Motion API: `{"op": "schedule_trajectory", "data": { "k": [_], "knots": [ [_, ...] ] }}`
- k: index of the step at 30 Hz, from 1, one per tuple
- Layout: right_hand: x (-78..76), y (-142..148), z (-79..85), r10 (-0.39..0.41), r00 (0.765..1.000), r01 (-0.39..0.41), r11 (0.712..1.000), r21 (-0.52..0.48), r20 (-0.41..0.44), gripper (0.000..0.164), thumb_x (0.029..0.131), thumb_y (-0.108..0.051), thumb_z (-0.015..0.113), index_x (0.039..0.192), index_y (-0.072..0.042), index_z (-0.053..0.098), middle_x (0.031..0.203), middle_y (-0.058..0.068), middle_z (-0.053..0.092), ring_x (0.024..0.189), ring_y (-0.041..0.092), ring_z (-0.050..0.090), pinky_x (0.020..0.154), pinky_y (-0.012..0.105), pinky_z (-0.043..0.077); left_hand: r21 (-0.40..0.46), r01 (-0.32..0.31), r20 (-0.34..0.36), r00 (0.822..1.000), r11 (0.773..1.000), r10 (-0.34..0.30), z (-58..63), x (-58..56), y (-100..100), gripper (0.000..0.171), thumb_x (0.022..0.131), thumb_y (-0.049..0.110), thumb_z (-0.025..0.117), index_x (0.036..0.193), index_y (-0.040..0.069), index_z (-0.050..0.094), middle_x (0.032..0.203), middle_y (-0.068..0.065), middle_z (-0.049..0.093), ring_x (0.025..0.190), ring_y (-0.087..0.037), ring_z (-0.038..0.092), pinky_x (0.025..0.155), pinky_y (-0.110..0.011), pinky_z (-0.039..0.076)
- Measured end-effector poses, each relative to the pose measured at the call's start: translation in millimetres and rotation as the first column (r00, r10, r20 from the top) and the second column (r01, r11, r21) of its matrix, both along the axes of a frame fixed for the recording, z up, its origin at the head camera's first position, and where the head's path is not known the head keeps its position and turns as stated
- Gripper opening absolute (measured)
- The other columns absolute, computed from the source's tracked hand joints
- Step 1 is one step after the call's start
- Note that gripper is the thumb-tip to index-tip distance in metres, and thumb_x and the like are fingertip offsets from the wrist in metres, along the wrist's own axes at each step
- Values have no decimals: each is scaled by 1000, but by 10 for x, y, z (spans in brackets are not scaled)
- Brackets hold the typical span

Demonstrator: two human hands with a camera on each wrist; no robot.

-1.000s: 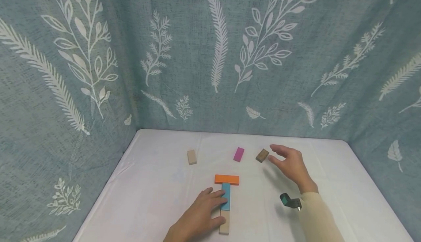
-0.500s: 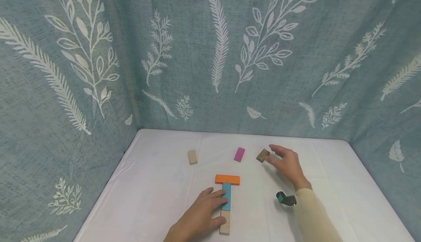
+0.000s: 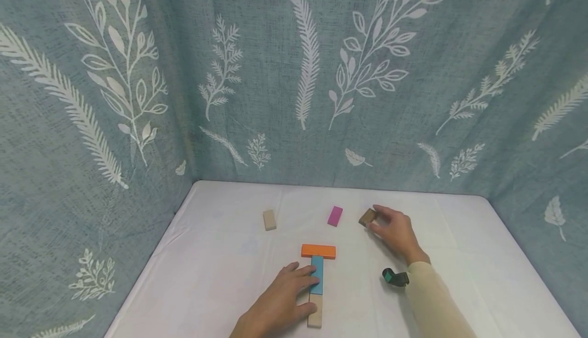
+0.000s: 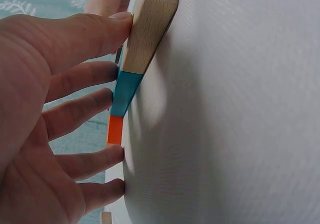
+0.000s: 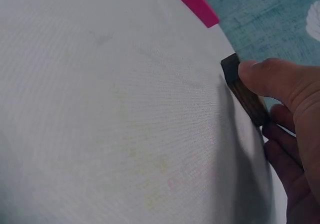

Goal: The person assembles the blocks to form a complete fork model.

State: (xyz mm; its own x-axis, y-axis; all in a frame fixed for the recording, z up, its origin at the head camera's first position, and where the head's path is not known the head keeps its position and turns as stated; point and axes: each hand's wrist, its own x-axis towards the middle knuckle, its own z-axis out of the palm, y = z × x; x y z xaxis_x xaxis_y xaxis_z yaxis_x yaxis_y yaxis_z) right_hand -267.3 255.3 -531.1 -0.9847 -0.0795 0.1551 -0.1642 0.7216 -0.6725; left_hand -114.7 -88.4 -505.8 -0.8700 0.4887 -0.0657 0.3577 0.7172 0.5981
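My right hand (image 3: 396,233) pinches a dark brown wooden block (image 3: 367,217) between thumb and fingers on the far right of the table; the thumb lies along its side in the right wrist view. My left hand (image 3: 287,294) rests with spread fingers on a row of blocks. Its thumb touches a pale wooden block (image 4: 150,29), and two fingertips lie against a blue block (image 3: 317,274). These two blocks stand end to end, and an orange block (image 3: 318,251) lies crosswise at the far end, forming a T.
A magenta block (image 3: 335,216) lies left of the brown one. Farther left is another pale wooden block (image 3: 269,220). A white cloth covers the table (image 3: 206,256), with a patterned blue-green curtain (image 3: 275,72) behind it. A small dark wrist device (image 3: 395,278) sits at the right sleeve.
My right hand has moved left onto the brown block, and its thumb and fingers have closed on it. My left hand stays on the row of blocks.
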Motion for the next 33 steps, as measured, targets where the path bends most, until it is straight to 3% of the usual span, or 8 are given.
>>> {"op": "schedule_trajectory", "data": {
  "k": [18, 33],
  "knots": [
    [4, -47, 5, -18, 999, 18, 1000, 18, 41, 56, 98, -21, 80, 149, -5, 66, 155, 21, 64, 150, 47, 54, 126, 63, 41, 8, 20, 11, 1000, 1000, -20, -5, -25, 4, 51, 94, 31, 84, 142, 16, 74, 162, -4, 60, 155, -46, 46, 124, -65, 44],
    [122, -36, 123, 70, 998, -69, 997, -22, 10, 51, 98, -19, 82, 145, -4, 69, 146, 20, 71, 137, 47, 66, 115, 62, 53, 2, 13, 21, 1000, 1000, -13, 6, -36, 0, 51, 95, 31, 85, 142, 16, 73, 162, -4, 61, 155, -46, 46, 124, -65, 44]
  ]
}}
